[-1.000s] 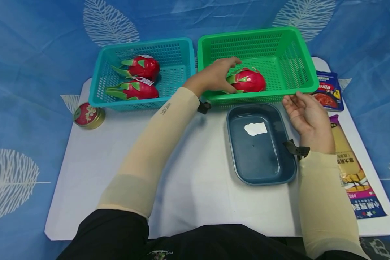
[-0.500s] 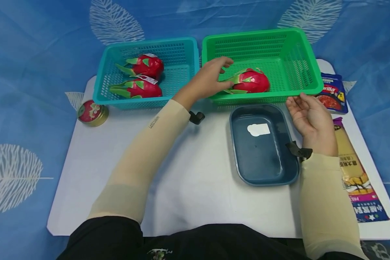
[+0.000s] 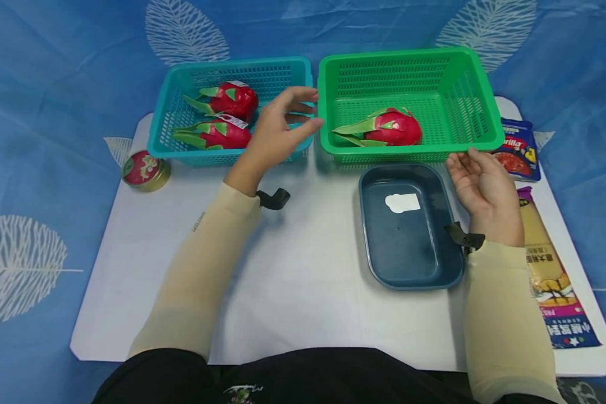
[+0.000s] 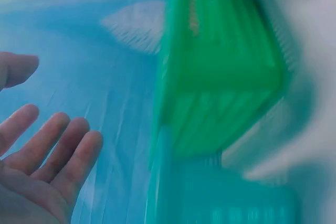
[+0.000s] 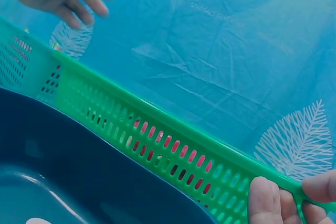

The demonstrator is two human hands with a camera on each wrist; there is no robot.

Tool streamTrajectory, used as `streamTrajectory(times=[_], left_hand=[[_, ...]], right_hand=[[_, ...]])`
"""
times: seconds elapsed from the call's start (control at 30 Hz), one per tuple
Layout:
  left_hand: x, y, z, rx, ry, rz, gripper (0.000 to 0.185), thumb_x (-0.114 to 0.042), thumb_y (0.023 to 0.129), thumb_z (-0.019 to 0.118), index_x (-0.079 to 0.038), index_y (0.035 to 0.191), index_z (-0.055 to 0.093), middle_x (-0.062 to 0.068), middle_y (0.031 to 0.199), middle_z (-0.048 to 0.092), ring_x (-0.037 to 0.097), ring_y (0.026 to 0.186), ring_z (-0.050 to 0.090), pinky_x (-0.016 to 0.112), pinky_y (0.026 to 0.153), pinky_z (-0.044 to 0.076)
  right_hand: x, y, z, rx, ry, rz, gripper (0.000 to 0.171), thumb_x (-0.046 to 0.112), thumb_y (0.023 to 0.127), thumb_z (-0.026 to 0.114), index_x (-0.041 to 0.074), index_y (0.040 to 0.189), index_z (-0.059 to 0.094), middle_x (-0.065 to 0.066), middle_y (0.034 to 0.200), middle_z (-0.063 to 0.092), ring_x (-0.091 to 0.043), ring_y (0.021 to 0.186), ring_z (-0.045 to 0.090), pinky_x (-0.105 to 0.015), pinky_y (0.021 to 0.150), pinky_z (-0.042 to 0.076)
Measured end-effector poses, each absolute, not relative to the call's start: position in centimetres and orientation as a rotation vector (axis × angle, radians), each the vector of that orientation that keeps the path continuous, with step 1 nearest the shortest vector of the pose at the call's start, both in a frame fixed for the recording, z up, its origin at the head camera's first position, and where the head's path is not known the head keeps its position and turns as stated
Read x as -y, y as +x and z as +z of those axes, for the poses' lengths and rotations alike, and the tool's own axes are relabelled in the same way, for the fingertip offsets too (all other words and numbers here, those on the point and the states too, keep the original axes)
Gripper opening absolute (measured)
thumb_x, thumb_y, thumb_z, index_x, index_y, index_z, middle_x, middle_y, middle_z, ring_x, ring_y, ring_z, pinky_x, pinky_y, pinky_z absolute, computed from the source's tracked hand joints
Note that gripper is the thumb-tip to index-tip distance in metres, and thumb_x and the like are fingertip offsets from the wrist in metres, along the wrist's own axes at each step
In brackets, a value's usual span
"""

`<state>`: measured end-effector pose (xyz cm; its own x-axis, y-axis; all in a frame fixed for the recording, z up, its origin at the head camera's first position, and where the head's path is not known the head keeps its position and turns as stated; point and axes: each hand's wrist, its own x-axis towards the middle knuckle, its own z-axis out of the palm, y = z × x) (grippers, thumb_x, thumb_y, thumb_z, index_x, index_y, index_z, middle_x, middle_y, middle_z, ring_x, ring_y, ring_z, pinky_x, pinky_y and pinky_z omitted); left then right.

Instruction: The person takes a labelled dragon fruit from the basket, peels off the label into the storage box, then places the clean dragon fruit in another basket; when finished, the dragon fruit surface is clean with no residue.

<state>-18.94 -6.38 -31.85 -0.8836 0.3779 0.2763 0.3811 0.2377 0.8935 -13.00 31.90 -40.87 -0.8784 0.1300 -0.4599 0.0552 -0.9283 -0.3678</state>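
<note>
My left hand (image 3: 278, 129) hovers over the right end of the teal basket (image 3: 182, 154), fingers spread and holding nothing. Two red dragon fruits (image 3: 234, 101) with green leaf tips lie in that basket, both bearing white labels. Another dragon fruit (image 3: 395, 128) rests in the green basket (image 3: 409, 150), near its front wall. At that basket's front right corner, my right hand (image 3: 485, 185) pinches the rim; in the right wrist view its thumb (image 5: 321, 186) is at the top edge and the fingers are against the outer wall. Motion blurs the baskets in the left wrist view.
A dark blue tub (image 3: 406, 241) with a white label stands in front of the green basket. To the left is a small round tin (image 3: 145, 171). A blue sauce pouch (image 3: 517, 148) and a pasta bag (image 3: 552, 275) lie along the table's right edge.
My left hand has left the dragon fruit in the green basket and moved left to over the teal basket. My right hand stays at the green basket's corner.
</note>
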Motion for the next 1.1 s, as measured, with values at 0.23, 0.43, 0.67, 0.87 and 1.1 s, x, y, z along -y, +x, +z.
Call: streamTrajectory(times=[0.23, 0.43, 0.67, 0.87, 1.1], left_hand=[[13.2, -16.5, -32.9, 1.768, -0.332, -2.241, 0.027, 0.0, 0.087, 0.065, 0.007, 0.111, 0.056, 0.025, 0.107, 0.058, 0.037, 0.092, 0.058, 0.041, 0.08, 0.051], [18.3, -15.1, -36.3, 1.22, 0.148, -2.378, 0.02, -0.012, 0.089, 0.065, 0.003, 0.094, 0.052, 0.02, 0.083, 0.052, 0.025, 0.065, 0.052, 0.03, 0.055, 0.045], [20.5, -14.4, -39.0, 1.143, 0.696, -2.387, 0.032, -0.024, 0.089, 0.065, -0.004, 0.101, 0.043, 0.007, 0.083, 0.041, 0.019, 0.066, 0.04, 0.029, 0.052, 0.035], [20.2, -15.3, -40.4, 1.084, 0.777, -2.497, 0.045, -0.023, 0.089, 0.065, -0.006, 0.124, 0.042, 0.013, 0.101, 0.049, 0.023, 0.082, 0.053, 0.034, 0.074, 0.051], [19.9, -16.0, -41.2, 0.957, 0.712, -2.537, 0.052, -0.018, 0.091, 0.063, 0.0, 0.133, 0.039, 0.017, 0.099, 0.053, 0.027, 0.086, 0.058, 0.038, 0.085, 0.05]], right_hand=[[-31.8, -13.1, -40.9, 0.556, -0.757, 2.958, 0.054, -0.011, 0.084, 0.062, 0.007, 0.133, 0.046, -0.019, 0.107, 0.056, -0.031, 0.094, 0.058, -0.041, 0.087, 0.048], [-31.8, -12.9, -40.9, 0.54, -0.775, 2.956, 0.051, -0.01, 0.087, 0.059, 0.009, 0.133, 0.047, -0.019, 0.109, 0.057, -0.031, 0.097, 0.058, -0.041, 0.086, 0.048], [-31.8, -13.0, -41.0, 0.502, -0.75, 2.972, 0.05, -0.011, 0.087, 0.058, 0.008, 0.132, 0.046, -0.02, 0.108, 0.055, -0.033, 0.093, 0.058, -0.042, 0.086, 0.048], [-31.9, -13.0, -41.0, 0.514, -0.744, 2.973, 0.049, -0.011, 0.087, 0.058, 0.007, 0.131, 0.046, -0.02, 0.107, 0.055, -0.033, 0.093, 0.058, -0.042, 0.086, 0.048], [-32.0, -13.0, -41.1, 0.51, -0.722, 2.987, 0.051, -0.011, 0.087, 0.058, 0.007, 0.133, 0.045, -0.021, 0.105, 0.056, -0.033, 0.092, 0.058, -0.042, 0.086, 0.048]])
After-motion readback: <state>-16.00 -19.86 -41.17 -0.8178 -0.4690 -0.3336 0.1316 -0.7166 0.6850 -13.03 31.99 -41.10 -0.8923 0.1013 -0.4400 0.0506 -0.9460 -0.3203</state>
